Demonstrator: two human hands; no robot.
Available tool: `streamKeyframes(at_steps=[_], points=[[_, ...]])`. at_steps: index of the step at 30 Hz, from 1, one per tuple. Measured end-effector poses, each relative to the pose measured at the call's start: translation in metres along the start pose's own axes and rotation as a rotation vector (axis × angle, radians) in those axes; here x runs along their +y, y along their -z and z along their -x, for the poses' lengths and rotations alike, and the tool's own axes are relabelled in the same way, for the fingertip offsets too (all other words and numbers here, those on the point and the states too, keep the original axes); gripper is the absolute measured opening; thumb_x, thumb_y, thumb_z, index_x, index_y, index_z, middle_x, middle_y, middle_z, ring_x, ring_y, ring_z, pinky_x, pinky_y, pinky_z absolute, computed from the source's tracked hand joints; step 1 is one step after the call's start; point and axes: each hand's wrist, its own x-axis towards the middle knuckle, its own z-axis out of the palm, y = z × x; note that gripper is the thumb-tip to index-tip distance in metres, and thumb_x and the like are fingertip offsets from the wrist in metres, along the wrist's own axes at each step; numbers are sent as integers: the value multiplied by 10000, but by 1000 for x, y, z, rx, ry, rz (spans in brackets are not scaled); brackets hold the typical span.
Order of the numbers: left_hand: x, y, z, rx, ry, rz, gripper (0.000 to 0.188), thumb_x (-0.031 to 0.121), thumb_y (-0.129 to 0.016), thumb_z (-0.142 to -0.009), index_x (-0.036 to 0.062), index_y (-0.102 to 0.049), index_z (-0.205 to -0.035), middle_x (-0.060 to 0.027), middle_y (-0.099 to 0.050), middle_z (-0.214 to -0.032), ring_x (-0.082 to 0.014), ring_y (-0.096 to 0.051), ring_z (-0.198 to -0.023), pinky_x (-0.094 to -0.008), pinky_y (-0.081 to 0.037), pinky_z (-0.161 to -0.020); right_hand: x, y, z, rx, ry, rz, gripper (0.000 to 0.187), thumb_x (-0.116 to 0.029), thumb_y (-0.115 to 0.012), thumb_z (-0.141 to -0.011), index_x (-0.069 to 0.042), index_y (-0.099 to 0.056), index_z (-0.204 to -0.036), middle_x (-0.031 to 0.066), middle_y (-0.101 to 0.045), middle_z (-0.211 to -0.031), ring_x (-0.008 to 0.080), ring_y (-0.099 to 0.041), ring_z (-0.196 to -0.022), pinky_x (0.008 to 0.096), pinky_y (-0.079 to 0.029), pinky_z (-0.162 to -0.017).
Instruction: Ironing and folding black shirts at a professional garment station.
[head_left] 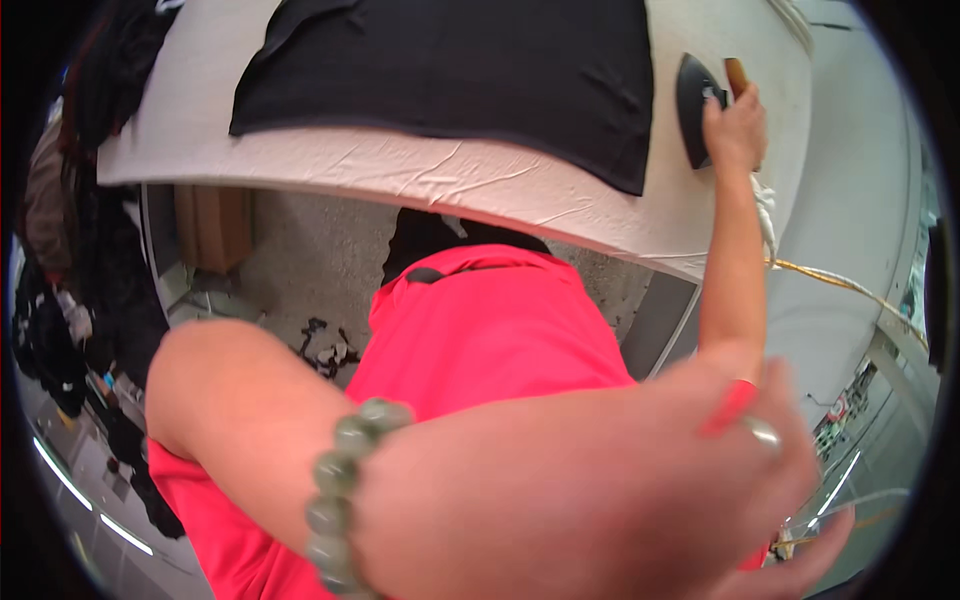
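Note:
My right hand is wrapped round the handle of an iron, which has a dark soleplate and a brown grip. The iron rests on the pale padded ironing table, just right of a black piece of cloth laid flat. My left arm, with a green bead bracelet, crosses close in front of me to the right. My left hand is large and blurred beside my right upper arm and red sleeve. Its fingers are apart, one wearing a ring, and nothing shows in them.
Dark garments hang or lie piled along the left side. A cardboard box stands under the table. A yellow and white cord runs from the table's right edge. Dark scraps lie on the floor.

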Motion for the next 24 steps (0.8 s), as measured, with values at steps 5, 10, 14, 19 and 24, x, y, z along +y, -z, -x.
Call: streamKeyframes(at_steps=[5,10,14,19,24], points=[[2,7,12,22,-31,-58,223,147,-655,-921,64,-681,-1126,-93,-681,-1046,-260,-665,-948,-353,-515,-852,12,16,4,-257,-82,-118,463,-384,-619,-963,-42,-557,-1270,233,-676,-1162,436,-629,-1117,521,-498,-930],[-8,14,3,2,-69,-119,237,152,-638,-932,54,-679,-1144,-103,-674,-1099,-264,-655,-1007,-364,-502,-904,52,16,29,-310,22,-124,375,-380,-628,-977,-36,-596,-1123,194,-708,-873,383,-709,-846,488,-537,-763],[-14,21,5,38,-95,-159,249,156,-625,-941,45,-678,-1158,-110,-669,-1142,-268,-647,-1054,-372,-493,-946,63,12,46,-534,-144,-218,365,-390,-645,-974,-30,-595,-999,122,-644,-712,263,-652,-606,404,-509,-581],[-9,32,21,109,-195,-242,265,160,-608,-953,35,-675,-1176,-119,-663,-1196,-272,-637,-1113,-383,-480,-998,58,40,50,-658,-298,-496,394,-414,-657,-971,-41,-567,-887,13,-504,-562,113,-496,-432,293,-404,-421],[-58,65,27,628,-634,-867,281,165,-591,-964,24,-673,-1193,-129,-656,-1249,-277,-627,-1172,-394,-468,-1050,44,49,48,-614,-268,-580,423,-440,-675,-959,-49,-563,-843,4,-494,-572,114,-496,-441,290,-400,-414]])
